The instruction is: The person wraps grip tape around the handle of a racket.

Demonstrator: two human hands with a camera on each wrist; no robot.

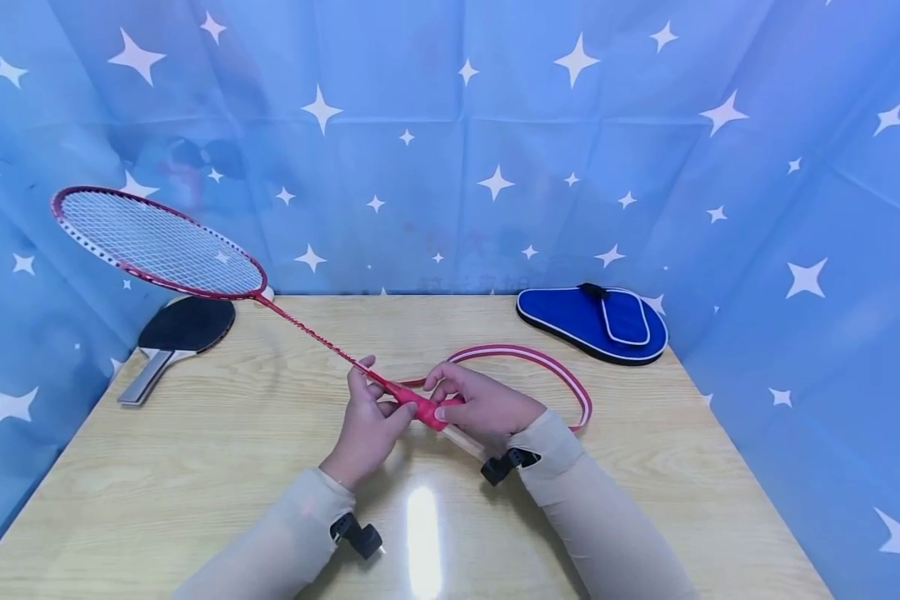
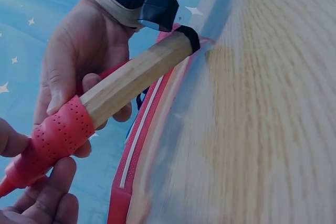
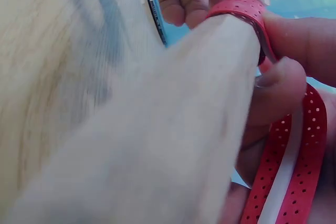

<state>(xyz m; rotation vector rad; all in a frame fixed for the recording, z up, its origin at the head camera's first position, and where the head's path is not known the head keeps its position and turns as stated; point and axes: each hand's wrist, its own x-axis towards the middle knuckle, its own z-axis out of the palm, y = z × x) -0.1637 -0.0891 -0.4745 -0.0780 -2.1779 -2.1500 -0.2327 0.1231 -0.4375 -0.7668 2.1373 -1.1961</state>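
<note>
A badminton racket with a red and white frame slants up to the left, its strung head over the table's far left. Red perforated grip tape covers the upper handle in overlapping turns, while the lower wooden handle is bare down to a black end. My left hand holds the racket at the wrapped part, thumb on one side and fingers beneath. Close beside it, my right hand pinches the tape at the lowest turn. The loose tape, with a white stripe, loops behind the right hand across the table.
On the left of the table lies a black table tennis paddle with a grey handle. A blue paddle case sits at the back right. Blue curtain with white stars borders the table behind and at the sides.
</note>
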